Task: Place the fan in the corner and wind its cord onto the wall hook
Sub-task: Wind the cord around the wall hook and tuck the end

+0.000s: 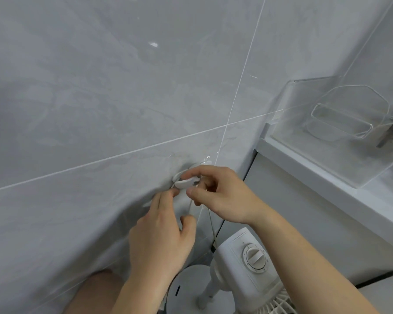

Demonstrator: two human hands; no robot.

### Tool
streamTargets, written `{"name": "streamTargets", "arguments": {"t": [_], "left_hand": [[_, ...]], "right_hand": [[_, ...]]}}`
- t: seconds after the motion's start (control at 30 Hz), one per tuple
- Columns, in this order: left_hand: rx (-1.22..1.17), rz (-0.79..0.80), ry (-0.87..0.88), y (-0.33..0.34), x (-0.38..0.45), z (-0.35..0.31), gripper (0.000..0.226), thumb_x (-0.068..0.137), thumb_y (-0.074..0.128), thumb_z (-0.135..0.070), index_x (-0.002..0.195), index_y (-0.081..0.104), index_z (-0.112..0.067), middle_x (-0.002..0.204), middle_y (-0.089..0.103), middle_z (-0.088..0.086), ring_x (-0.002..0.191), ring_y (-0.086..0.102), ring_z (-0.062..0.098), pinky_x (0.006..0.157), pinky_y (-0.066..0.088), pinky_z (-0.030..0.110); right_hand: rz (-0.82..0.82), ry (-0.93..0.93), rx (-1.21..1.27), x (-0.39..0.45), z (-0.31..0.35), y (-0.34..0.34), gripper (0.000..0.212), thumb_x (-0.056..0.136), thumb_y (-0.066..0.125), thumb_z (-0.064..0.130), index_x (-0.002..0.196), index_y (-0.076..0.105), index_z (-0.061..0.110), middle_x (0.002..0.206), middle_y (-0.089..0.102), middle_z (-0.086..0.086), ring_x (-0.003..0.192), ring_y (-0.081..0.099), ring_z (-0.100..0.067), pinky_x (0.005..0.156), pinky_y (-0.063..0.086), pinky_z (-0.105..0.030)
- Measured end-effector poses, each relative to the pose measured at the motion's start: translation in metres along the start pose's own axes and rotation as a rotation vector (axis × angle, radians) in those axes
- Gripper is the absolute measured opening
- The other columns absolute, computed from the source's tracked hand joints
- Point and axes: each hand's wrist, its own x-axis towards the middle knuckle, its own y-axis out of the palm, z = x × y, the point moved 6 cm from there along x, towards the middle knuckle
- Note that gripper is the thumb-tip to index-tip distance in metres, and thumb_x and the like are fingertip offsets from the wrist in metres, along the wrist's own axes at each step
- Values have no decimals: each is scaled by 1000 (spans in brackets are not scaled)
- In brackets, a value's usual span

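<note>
White fan already stands in the near-right corner — winding remains: right hand pinches the cord at the wall hook; left hand fingers curled beside it, grasp unclear.

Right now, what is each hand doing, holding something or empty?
Left hand: fingers at the wall hook; its grip cannot be told.
Right hand: pinching the thin cord by the hook.

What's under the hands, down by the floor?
Below the left hand and right hand stands the white fan: its dial, pole and round base show. A thin cord runs up toward the wall hook. The arms hide part of the fan.
</note>
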Motion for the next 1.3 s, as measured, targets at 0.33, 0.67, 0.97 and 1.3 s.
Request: {"name": "streamTargets", "arguments": {"t": [0.33, 0.67, 0.97, 1.3], "left_hand": [[-218, 81, 88, 44, -1, 3, 65, 76, 50, -30, 140, 42, -35, 136, 56, -19, 108, 65, 16, 74, 52, 40], [-159, 151, 265, 60, 0, -8, 81, 77, 33, -34, 158, 28, -24, 160, 41, -5, 136, 52, 15, 99, 50, 38], [-261, 150, 344, 59, -3, -8, 79, 84, 37, -44, 159, 19, -31, 162, 23, -21, 152, 23, 2, 123, 26, 36], [-174, -177, 464, 21, -6, -23, 38, 77, 63, -33, 114, 66, -25, 115, 63, -10, 104, 59, 22, 86, 49, 45]], "right_hand": [[-249, 182, 22, -1, -14, -27, 15, 90, 66, 18, 81, 75, 11, 59, 68, -8, 41, 49, -1, 49, 38, -17], [121, 458, -272, -1, -60, -9, 24, 88, 61, 21, 105, 77, 27, 95, 79, 6, 77, 66, -7, 84, 55, -28], [234, 385, -379, 2, -63, 1, 25, 99, 61, 34, 110, 72, 15, 111, 74, -3, 102, 67, -22, 95, 53, -37], [-47, 472, -362, 8, -72, -25, 65, 96, 59, 58, 81, 64, -5, 77, 70, -25, 66, 59, -21, 68, 52, -37]]}}
